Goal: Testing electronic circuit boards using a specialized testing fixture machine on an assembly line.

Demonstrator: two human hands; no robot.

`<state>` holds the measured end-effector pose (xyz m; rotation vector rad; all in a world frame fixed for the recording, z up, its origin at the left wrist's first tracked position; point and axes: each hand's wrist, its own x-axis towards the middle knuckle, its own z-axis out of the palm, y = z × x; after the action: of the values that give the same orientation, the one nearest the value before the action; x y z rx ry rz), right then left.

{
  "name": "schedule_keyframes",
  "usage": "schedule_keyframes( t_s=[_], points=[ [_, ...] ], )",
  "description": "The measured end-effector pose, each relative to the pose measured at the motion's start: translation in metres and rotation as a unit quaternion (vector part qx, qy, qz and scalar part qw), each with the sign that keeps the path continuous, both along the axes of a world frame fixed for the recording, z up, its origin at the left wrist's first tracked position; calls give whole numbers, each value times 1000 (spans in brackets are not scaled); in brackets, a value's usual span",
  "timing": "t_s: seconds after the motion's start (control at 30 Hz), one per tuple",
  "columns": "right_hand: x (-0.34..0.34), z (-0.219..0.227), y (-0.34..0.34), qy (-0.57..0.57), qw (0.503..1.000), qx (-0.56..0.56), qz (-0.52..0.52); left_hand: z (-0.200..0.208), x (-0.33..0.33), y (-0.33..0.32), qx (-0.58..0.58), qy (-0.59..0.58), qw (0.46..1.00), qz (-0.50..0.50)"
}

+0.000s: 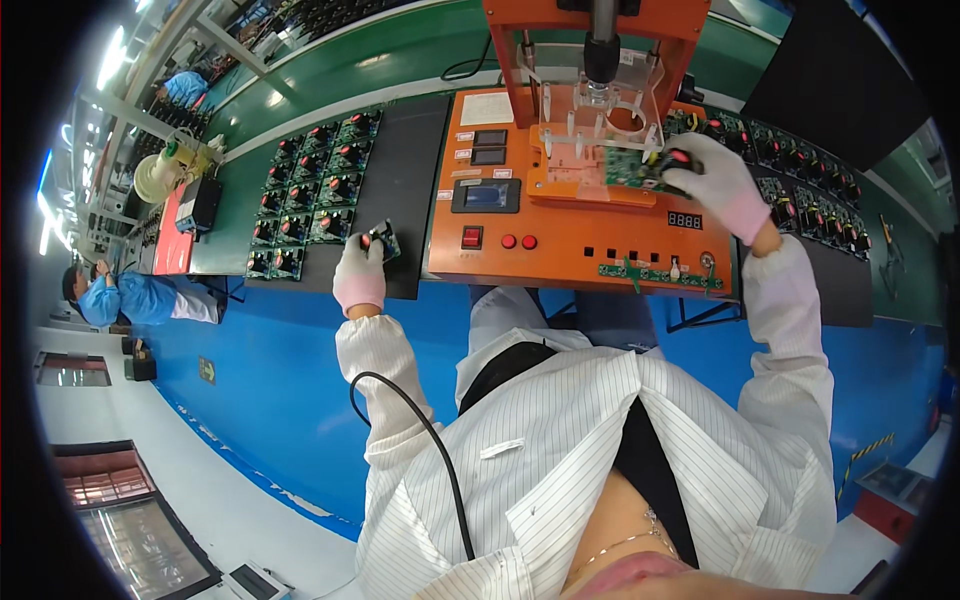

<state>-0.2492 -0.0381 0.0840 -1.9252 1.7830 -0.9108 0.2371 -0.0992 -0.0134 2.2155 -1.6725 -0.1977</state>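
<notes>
Grip of the white-gloved left hand [359, 272] is closed on a small green circuit board carrying a black, red-marked component [387, 242]; the board is held tilted at the near edge of a flat black surface [415, 140], and whether that surface is touched by it cannot be told. By the white-gloved right hand [722, 188], a second green circuit board [627, 166], likewise fitted with a black and red part [680, 159], is gripped at its right end, the fingers being closed around that part. The second board is placed over the bed of a large orange box-shaped machine [545, 268], near a clear acrylic plate with downward pins [590, 122]. Above the plate, a thick black and metal vertical shaft [602, 55] is framed by orange uprights. On the machine's top panel, a blue-lit rectangular screen [487, 196], a red square switch [472, 237], two round red buttons [509, 241] and a small digital display [685, 219] are set, and a narrow green circuit strip [660, 277] is seen along the near edge. To the left of the machine, more green boards [340, 189] are laid out in rows; to its right, further boards with black parts [815, 215] are lined up. Farther left, a person in blue [140, 297] is seen beyond the glossy blue floor [280, 345].
</notes>
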Motion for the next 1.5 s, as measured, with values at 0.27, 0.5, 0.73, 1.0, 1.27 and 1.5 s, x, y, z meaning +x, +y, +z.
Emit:
schedule_keyframes(
  t_s=[0.27,0.5,0.73,1.0,1.27,1.5],
  points=[
    [30,-26,-35,-10,999,4,30,-3,-20,11,-3,-57,996,62],
    [27,-42,-52,-149,984,52,84,32,-97,11,-251,75,939,-223],
    [28,-38,-54,-181,973,78,116,51,-185,-7,-242,15,892,-382],
    [14,-17,-46,-142,978,117,95,58,-210,-7,-198,-120,890,-394],
    [-10,152,-57,190,980,-4,58,47,-192,-2,-247,-30,895,-370],
    [52,217,-147,-240,948,-188,95,27,-131,43,-295,18,905,-306]
  ],
)
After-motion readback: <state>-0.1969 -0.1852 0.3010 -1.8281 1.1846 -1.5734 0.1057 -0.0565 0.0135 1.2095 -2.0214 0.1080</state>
